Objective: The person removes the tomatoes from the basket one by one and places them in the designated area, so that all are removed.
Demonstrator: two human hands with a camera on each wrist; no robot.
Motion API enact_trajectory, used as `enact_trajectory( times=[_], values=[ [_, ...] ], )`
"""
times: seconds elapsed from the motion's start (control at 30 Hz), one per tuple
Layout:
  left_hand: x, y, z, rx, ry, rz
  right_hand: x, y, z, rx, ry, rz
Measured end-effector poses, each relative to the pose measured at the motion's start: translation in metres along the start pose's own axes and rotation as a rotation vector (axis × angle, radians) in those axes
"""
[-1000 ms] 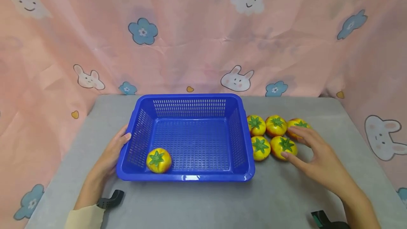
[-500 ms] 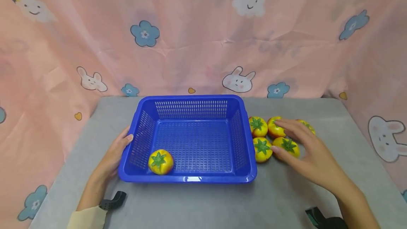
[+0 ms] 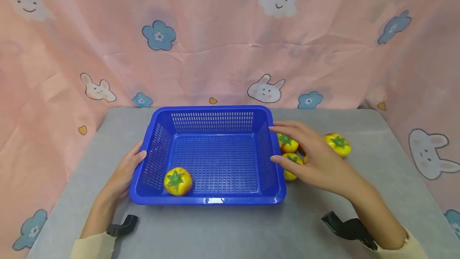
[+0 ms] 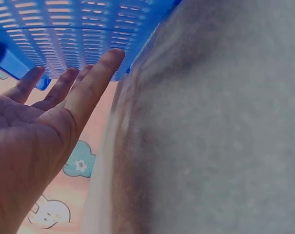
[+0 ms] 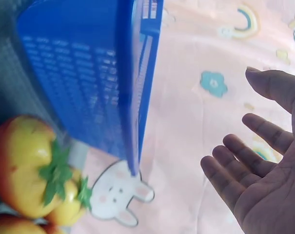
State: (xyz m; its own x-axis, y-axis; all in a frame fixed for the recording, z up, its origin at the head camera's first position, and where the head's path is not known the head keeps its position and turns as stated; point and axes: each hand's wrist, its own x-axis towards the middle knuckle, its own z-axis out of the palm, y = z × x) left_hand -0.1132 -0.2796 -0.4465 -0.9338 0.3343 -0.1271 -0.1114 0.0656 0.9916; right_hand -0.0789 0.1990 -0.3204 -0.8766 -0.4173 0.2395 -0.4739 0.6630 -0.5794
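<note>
A blue plastic basket (image 3: 212, 201) stands mid-table with one yellow-red persimmon (image 3: 178, 181) in its near left corner. My left hand (image 3: 122, 171) rests against the basket's left side, thumb at the rim. In the left wrist view the extended fingers (image 4: 91, 87) lie against the slotted outer wall. Over the basket's right rim is my right hand (image 3: 312, 153), fingers spread and holding nothing. The right wrist view shows this palm bare and its fingers (image 5: 262, 131) loosely extended. Beneath the hand, several persimmons (image 3: 287, 143) sit close beside the basket, partly hidden.
A lone persimmon (image 3: 338, 144) lies farther right, behind the right wrist. The grey table (image 3: 215, 231) backs onto a pink curtain (image 3: 215, 59) printed with bunnies and flowers. Dark wrist devices (image 3: 123, 227) are worn on both arms.
My right hand has moved left from the persimmons to the basket's right rim, uncovering the rightmost persimmon. The left hand, the basket and the persimmon inside stay in place.
</note>
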Motion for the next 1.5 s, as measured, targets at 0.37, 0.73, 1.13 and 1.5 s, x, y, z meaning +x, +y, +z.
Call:
enact_trajectory(
  times=[0.37,0.73,1.13,1.5],
  values=[
    [-0.005,-0.004,0.001,0.021,-0.008,0.007,0.043,-0.022,0.023,-0.023,-0.203,0.002],
    [-0.001,0.002,0.001,-0.003,-0.006,-0.009,0.085,-0.044,0.045,-0.022,-0.334,-0.087],
    [-0.003,0.002,-0.003,-0.025,-0.006,0.009,0.117,-0.061,0.074,-0.033,-0.499,-0.193],
    [-0.001,-0.002,0.000,-0.050,-0.031,0.026,0.130,-0.077,0.105,-0.039,-0.591,-0.267]
  ],
)
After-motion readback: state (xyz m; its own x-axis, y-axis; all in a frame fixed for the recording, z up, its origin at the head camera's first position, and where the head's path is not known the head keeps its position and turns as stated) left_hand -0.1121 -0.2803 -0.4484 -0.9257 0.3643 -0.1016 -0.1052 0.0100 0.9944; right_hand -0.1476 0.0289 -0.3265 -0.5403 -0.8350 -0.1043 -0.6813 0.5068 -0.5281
